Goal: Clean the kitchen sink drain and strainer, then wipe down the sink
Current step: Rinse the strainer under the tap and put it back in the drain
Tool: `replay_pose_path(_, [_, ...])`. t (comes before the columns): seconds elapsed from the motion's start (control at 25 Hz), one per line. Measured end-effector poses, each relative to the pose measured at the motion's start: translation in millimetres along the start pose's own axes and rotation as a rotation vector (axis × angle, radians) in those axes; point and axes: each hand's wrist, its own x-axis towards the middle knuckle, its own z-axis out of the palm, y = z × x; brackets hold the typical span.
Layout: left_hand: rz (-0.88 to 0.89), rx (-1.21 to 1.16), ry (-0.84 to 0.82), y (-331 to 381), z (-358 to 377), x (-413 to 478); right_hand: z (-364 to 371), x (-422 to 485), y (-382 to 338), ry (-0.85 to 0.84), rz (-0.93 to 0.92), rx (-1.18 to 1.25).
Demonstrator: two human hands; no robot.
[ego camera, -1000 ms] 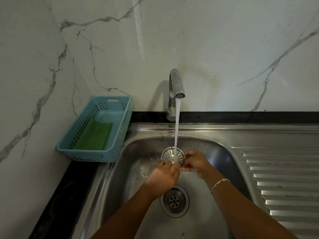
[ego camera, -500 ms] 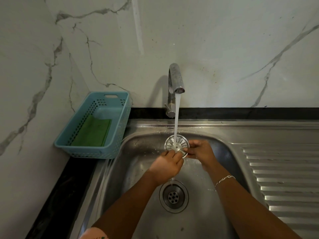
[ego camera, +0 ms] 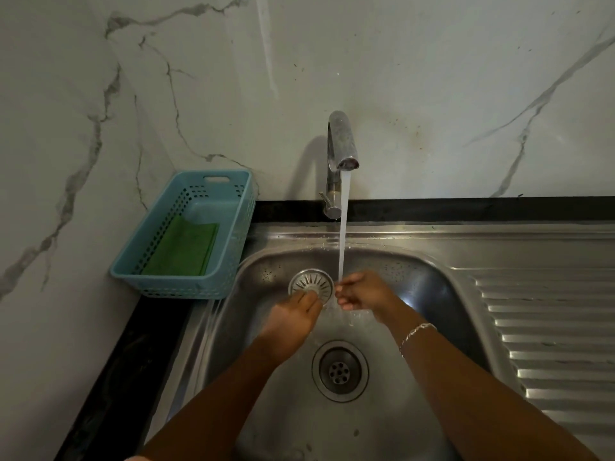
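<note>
- Head view: the sink (ego camera: pixel 442 247) is stainless, and the faucet (ego camera: pixel 340 141) is running a steady water stream (ego camera: pixel 342 227) into the back of the basin.
- The left hand (ego camera: pixel 293 316) has the strainer (ego camera: pixel 311 285) by its near edge. The grip is a curled pinch on the rim, tilting the slotted face up towards the camera, held over the basin just left of the stream.
- The right hand (ego camera: pixel 364 292) is directly under the water with its fingers curled in, tips right beside the strainer's right rim. Honestly can't tell if that grip has the rim or is just getting rinsed.
- The drain (ego camera: pixel 340 371) sits open and uncovered in the basin floor, nearer the camera than both hands.
- A blue basket (ego camera: pixel 233 207) on the black counter (ego camera: pixel 109 377) at the left holds a green pad (ego camera: pixel 183 249), untouched.
- My read: this is the strainer-rinsing step, so fairly early on, with the drain scrub and the sink wipe-down not yet done.
- The next move probably calls for bringing the strainer back under the stream and rubbing its slots, or reaching left for the pad. Keep a firm pinch, since wet metal is slippery.
</note>
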Motion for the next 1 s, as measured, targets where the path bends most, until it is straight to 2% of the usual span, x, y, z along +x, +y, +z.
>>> replay_pose_path(0.12, [-0.306,-0.170,-0.121,-2.4,-5.5,7.0,3.0,8.5,-21.4,-0.033,0.031,-0.083])
replay_pose_path(0.2, [-0.521,-0.397,-0.158,-6.0,-3.3,16.8,3.2,12.3,-32.2,0.002,0.025,-0.146])
replay_pose_path(0.32, [-0.699,-0.739,-0.146,-9.2,-1.2,40.9,1.9,13.2,-44.6,0.024,-0.018,-0.210])
replay_pose_path(0.48, [-0.813,-1.005,-0.084,-10.9,1.9,65.7,-5.0,6.6,-56.4,0.069,-0.091,-0.317])
replay_pose_path(0.6, [-0.776,-0.975,-0.112,-8.2,-2.0,79.2,-20.4,2.2,-65.1,0.086,-0.099,-0.294])
replay_pose_path(0.68, [-0.694,-0.821,-0.153,-1.6,-7.5,79.0,-29.7,1.3,-75.3,0.125,-0.145,-0.307])
replay_pose_path(0.84, [-0.355,-0.444,-0.172,11.3,-14.3,60.5,-34.7,20.7,-108.7,0.316,-0.377,-0.279])
replay_pose_path(0.92, [-0.163,-0.283,-0.106,14.3,-15.2,51.9,-29.3,36.3,-124.3,0.327,-0.476,-0.372])
replay_pose_path(1.0, [-0.012,-0.199,-0.077,16.2,-10.6,43.4,-21.5,50.4,-133.7,0.303,-0.486,-0.445])
